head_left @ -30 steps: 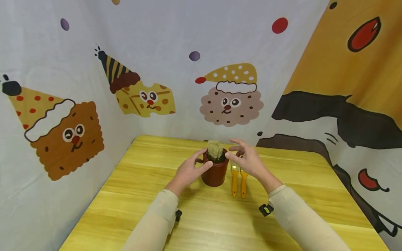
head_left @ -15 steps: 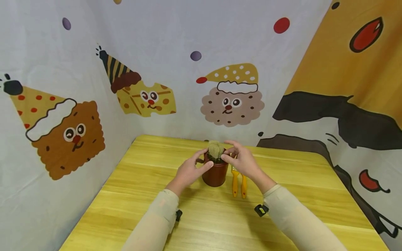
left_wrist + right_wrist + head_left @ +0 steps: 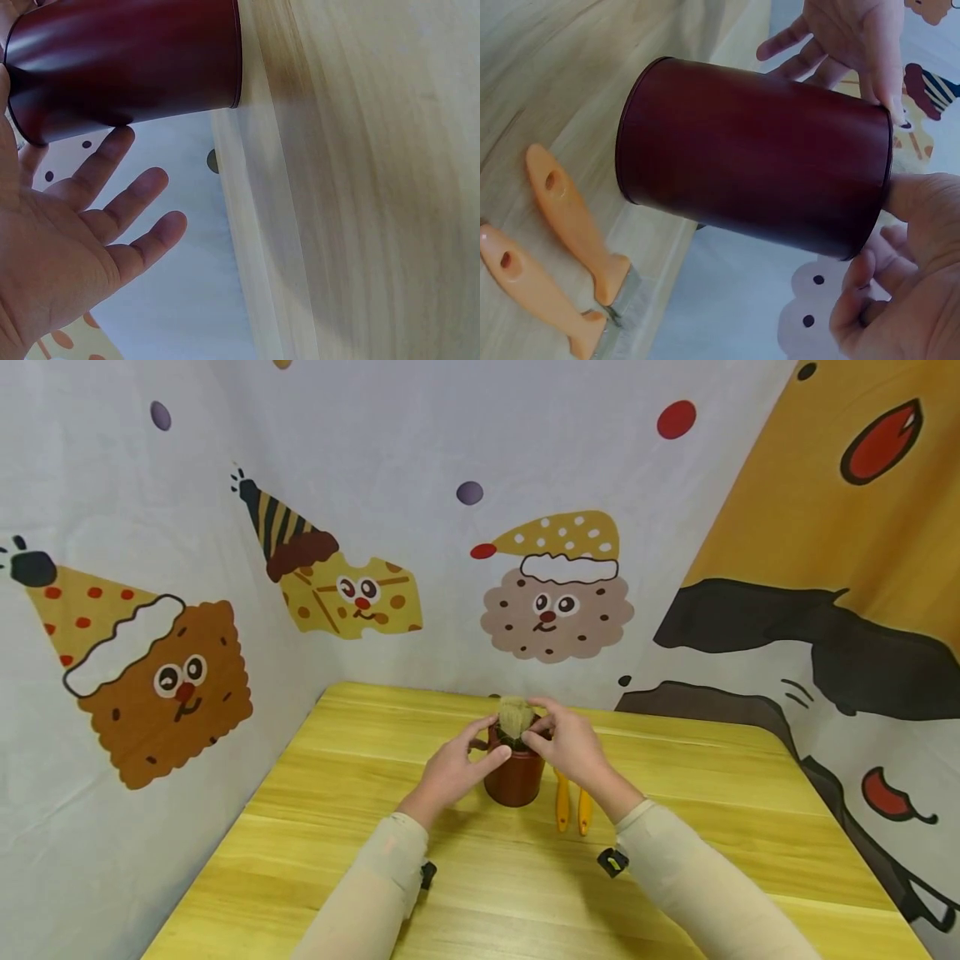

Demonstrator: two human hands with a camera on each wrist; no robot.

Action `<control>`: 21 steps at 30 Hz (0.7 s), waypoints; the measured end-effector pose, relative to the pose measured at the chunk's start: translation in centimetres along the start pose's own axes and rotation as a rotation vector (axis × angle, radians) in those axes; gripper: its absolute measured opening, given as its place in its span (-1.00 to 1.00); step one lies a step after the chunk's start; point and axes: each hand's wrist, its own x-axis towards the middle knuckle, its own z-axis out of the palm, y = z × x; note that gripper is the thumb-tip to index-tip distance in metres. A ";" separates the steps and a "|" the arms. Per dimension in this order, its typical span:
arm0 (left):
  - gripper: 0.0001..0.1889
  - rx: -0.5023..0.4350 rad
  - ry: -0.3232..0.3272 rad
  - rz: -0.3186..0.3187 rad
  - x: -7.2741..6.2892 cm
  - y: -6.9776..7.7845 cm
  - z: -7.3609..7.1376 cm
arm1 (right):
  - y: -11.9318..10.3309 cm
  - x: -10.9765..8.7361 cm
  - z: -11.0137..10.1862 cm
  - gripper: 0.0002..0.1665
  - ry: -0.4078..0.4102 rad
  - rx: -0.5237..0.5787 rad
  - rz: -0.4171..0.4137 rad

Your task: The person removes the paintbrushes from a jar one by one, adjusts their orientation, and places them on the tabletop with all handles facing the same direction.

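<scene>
We list one smooth, dark-red cylindrical pot (image 3: 512,781) with tan tufted plant (image 3: 516,718), upright at the wooden bench's (image 3: 262,860) far middle, left hand (image 3: 453,770) spread against its rim, right hand's (image 3: 573,747) pinch unclear; probably light, stiff, slippery, best held by the wall.

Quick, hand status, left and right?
Left hand: holding the red pot, thumb and fingers around its upper part.
Right hand: at the tan tuft above the pot, fingers curled; whether it grips cannot be told.

Cream sleeves (image 3: 371,881), black wrist cameras (image 3: 612,862)
</scene>
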 end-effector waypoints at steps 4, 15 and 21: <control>-0.26 0.001 0.002 0.003 0.0 0.0 0.0 | -0.9 0.2 0.1 -0.22 -0.007 -0.104 0.020; -0.23 -0.013 -0.002 -0.001 0.1 0.0 -0.1 | -2.0 0.9 0.4 -0.16 -0.026 -0.236 0.033; -0.21 -0.005 -0.002 -0.009 0.1 0.1 -0.1 | -1.7 0.9 0.4 -0.20 -0.055 -0.114 0.065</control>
